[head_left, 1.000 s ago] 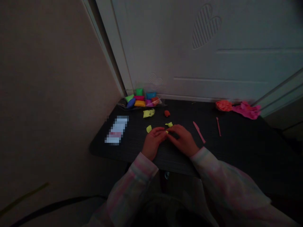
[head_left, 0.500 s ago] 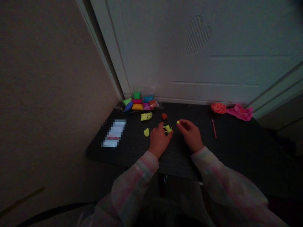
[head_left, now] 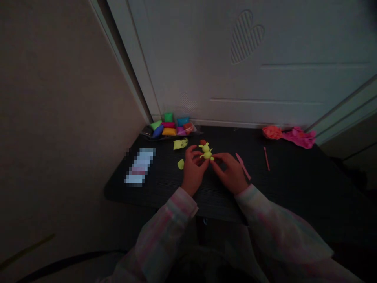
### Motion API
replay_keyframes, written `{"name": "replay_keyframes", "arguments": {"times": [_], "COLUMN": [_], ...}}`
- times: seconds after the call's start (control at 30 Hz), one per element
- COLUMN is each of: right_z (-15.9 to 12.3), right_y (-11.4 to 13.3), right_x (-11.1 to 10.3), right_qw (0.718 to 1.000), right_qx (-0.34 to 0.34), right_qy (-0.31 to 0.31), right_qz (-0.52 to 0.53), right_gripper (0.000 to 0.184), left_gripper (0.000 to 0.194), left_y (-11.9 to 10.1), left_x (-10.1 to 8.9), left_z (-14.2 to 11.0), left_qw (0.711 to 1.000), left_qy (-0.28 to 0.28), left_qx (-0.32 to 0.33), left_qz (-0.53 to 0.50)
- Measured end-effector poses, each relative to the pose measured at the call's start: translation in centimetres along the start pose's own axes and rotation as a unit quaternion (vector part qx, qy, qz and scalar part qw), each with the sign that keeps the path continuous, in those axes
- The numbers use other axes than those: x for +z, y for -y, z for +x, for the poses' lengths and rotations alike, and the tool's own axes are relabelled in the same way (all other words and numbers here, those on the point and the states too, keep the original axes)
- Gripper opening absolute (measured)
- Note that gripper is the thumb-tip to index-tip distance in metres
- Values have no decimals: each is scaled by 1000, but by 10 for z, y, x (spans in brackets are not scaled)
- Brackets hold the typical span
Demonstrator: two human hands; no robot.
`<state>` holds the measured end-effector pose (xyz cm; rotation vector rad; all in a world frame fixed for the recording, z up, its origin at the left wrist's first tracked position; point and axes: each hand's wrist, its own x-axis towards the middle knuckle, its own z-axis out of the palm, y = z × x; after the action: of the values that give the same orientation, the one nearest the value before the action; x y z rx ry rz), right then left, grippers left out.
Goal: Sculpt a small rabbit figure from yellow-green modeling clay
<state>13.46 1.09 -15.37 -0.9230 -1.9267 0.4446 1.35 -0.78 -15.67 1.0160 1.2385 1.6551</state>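
A small yellow clay figure (head_left: 207,153) with two round ears and thin limbs stands up from the fingers of my left hand (head_left: 193,169), which is closed on its lower part. My right hand (head_left: 231,171) pinches a small yellow clay ball (head_left: 212,158) against the figure's lower right side. Left of my left hand lies a flat yellow clay piece (head_left: 180,164). Farther back is an opened yellow packet (head_left: 180,144). A red clay lump (head_left: 203,142) shows partly behind the figure. Just right of my right hand rests a pink plastic knife (head_left: 243,166).
A clear bag of colourful clay packets (head_left: 169,131) sits at the back left against the white door (head_left: 188,67). A pixelated bright rectangle (head_left: 140,166) lies on the dark table's left. To the right are a thin pink tool (head_left: 266,158) and a crumpled pink-orange item (head_left: 299,137).
My left hand has raised the clay figure off the table and turned it upright. My right hand has come left, bringing the clay ball to the figure and uncovering the pink knife.
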Motion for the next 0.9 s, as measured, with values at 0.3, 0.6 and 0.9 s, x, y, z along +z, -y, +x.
{"name": "replay_keyframes", "arguments": {"times": [0.3, 0.6, 0.9], "right_z": [-1, -3, -3], "right_y": [-2, -4, -4], "right_x": [0, 1, 0], "right_qw": [995, 991, 989], "right_qx": [-75, -90, -96], "right_qy": [-13, -23, -20], "right_qz": [-60, -95, -109], "right_gripper": [13, 15, 16], "left_gripper": [48, 40, 42], "left_y": [-1, -3, -4], "left_x": [0, -1, -1], "left_z": [-2, -3, -2], "left_qw": [998, 998, 997], "left_qy": [27, 29, 28], "left_qx": [0, -1, -18], "left_qz": [-58, -58, -74]}}
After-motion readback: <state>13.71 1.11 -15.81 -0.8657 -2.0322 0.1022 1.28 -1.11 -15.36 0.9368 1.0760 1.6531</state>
